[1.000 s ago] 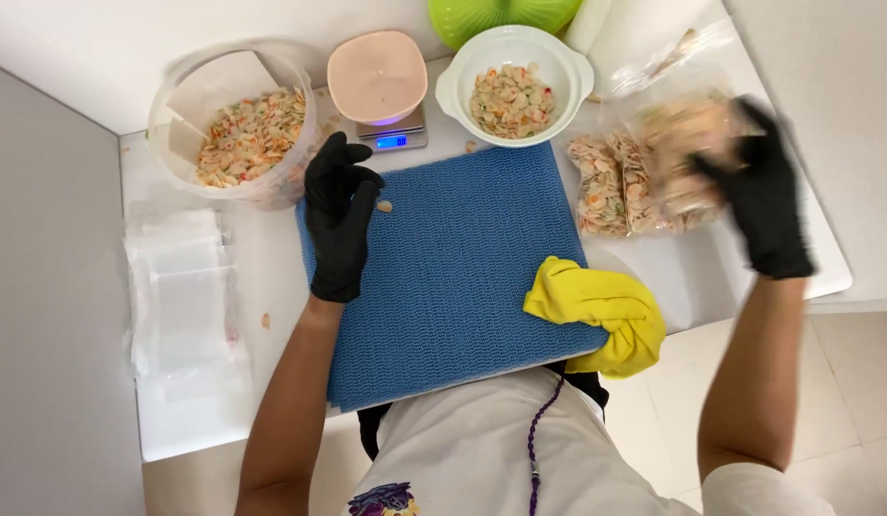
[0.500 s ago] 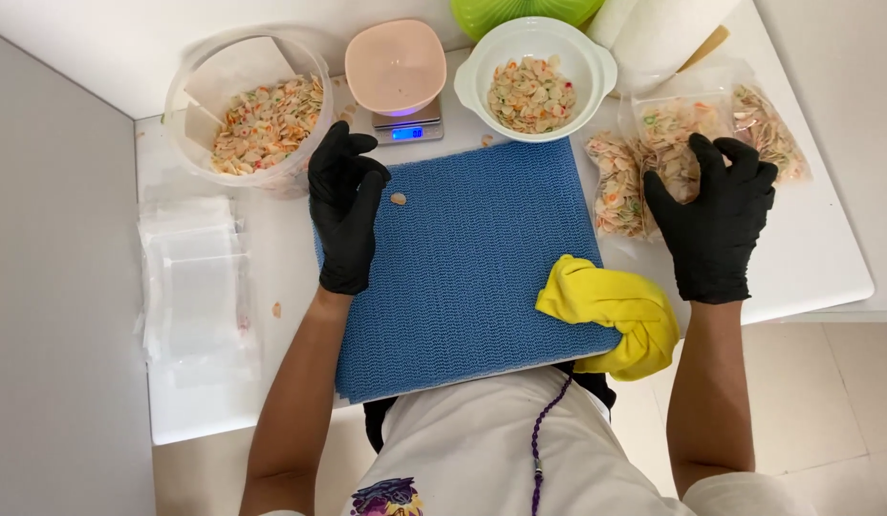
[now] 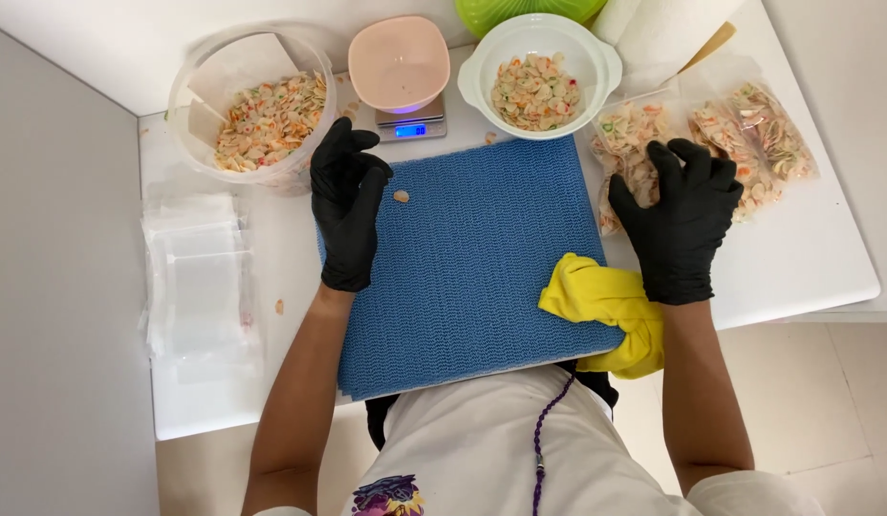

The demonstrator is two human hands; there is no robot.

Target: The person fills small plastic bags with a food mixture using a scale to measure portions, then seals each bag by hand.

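We see both hands in black gloves down on the white table (image 3: pixel 807 277). The left hand (image 3: pixel 346 212) lies flat on the left edge of the blue mat (image 3: pixel 472 268), fingers stretched out and gripping nothing, with one loose chip (image 3: pixel 400 196) just beside its fingertips. The right hand (image 3: pixel 682 225) is spread open, palm down, over the filled bags (image 3: pixel 749 143) at the mat's right side, pressing on them rather than clutching them; those clear bags hold pale chips flecked with orange and green. Behind, we have a clear plastic tub (image 3: pixel 252 105) partly full of the same chips, a white bowl (image 3: pixel 539 72) with a smaller heap, and a pink bowl (image 3: pixel 399 62) sitting on a small scale (image 3: pixel 412 127), nothing visible inside. A stack of flat clear bags (image 3: pixel 200 277) lies far left, and a yellow cloth (image 3: pixel 611 311) rests at the mat's near right corner.
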